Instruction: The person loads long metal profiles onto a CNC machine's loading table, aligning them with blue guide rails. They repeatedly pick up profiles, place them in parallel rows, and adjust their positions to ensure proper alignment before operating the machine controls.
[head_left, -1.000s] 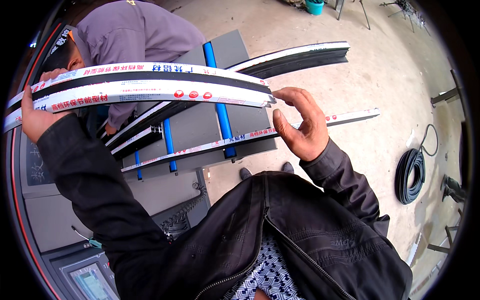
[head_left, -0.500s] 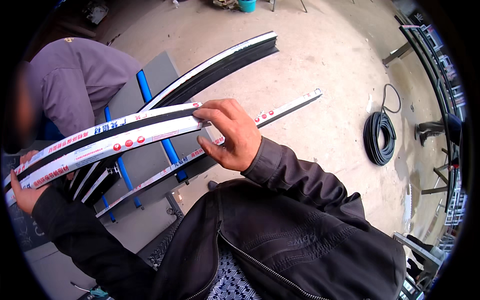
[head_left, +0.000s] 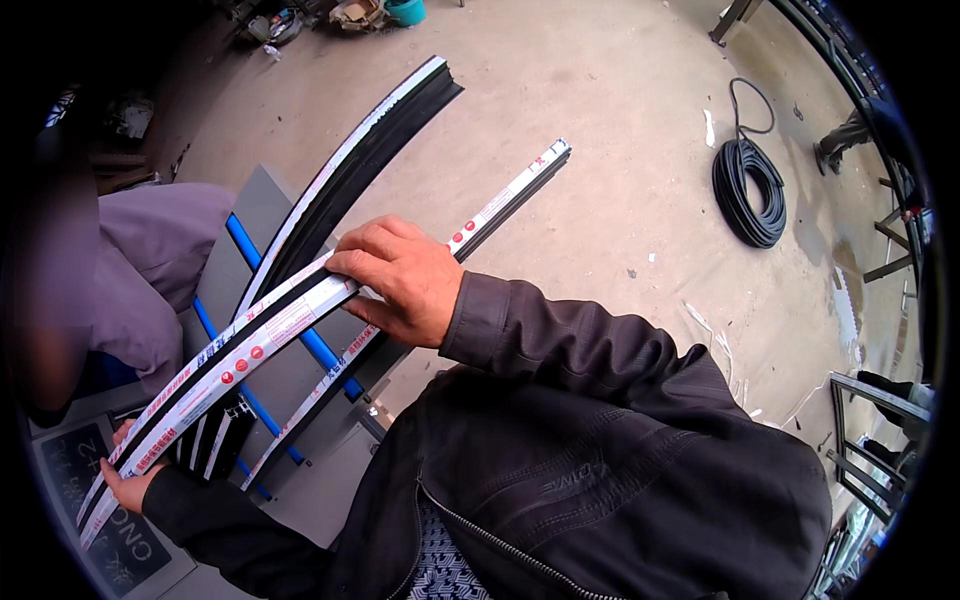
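A long window-frame profile (head_left: 200,395), black with white printed protective film, slants up from lower left to the middle. At its far end, my right hand (head_left: 400,280) is closed, fingers over the top edge and thumb beneath. My left hand (head_left: 132,486) grips it near the lower-left end, thumb on the near face, fingers mostly hidden behind. Beneath it, other profiles lie on a grey table (head_left: 262,195) with blue strips (head_left: 318,350). One dark profile (head_left: 365,150) juts past the table's far side. A slimmer film-covered profile (head_left: 510,200) passes behind my right wrist.
A co-worker in purple-grey clothing (head_left: 160,240) is close at the left. Coiled black hose (head_left: 750,195) lies on the concrete floor to the right. Metal frames (head_left: 870,440) stand at the right rim, and a dark board with chalk writing (head_left: 110,520) is at lower left.
My view has swung, so the scene sits further left and the profile looks steeper. My right hand has closed from a loose, spread hold onto the profile's end. The left keeps its grip.
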